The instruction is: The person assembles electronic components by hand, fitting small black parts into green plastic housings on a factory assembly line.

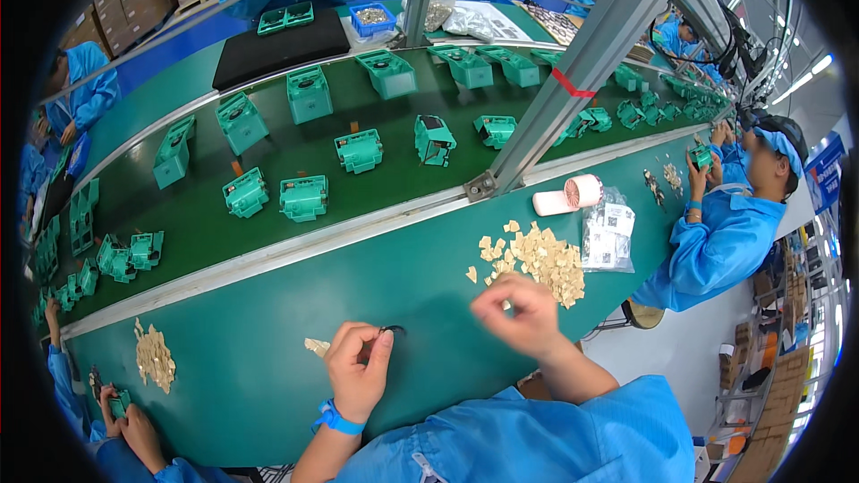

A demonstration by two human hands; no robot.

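Note:
My left hand, with a blue wrist strap, is raised over the green bench. Its thumb and fingers pinch a small black curved piece; the rest of that piece is hidden by the fingers. Right by this hand lies a small cream piece. My right hand is slightly blurred, its fingers curled together at the near edge of a pile of flat cream pieces. Whatever those fingers hold, if anything, cannot be made out.
Beyond the bench runs a conveyor carrying several green plastic housings. A metal post rises at its edge. A pink handheld fan and a clear bag lie by the pile. Co-workers sit on both sides.

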